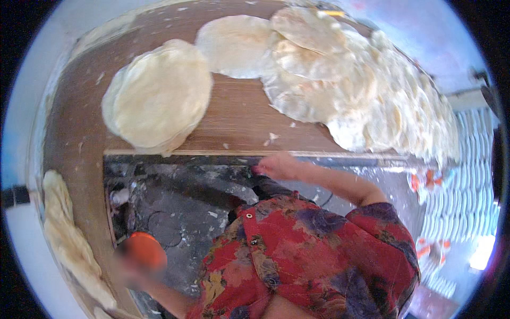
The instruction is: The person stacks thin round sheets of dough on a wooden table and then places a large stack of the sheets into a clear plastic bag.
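My right hand (273, 165) is at the near edge of the brown wooden table (239, 117), its fingers curled in; what they hold, if anything, is hidden. At the lower left, my left hand (130, 274) is smeared by blur beside a round orange container (149, 251). Whether its fingers touch the container cannot be made out. On the table in front of me lies a stack of thin round flatbreads (159, 98). Another pale flatbread (234, 47) lies flat beyond it. Neither hand touches the breads.
A large heap of overlapping flatbreads (366, 95) covers the table's right side. Folded flatbreads (69, 234) lie along the left side board. Below the table edge is a dark, speckled floor (186, 228). White corrugated sheeting (457, 196) stands at the right.
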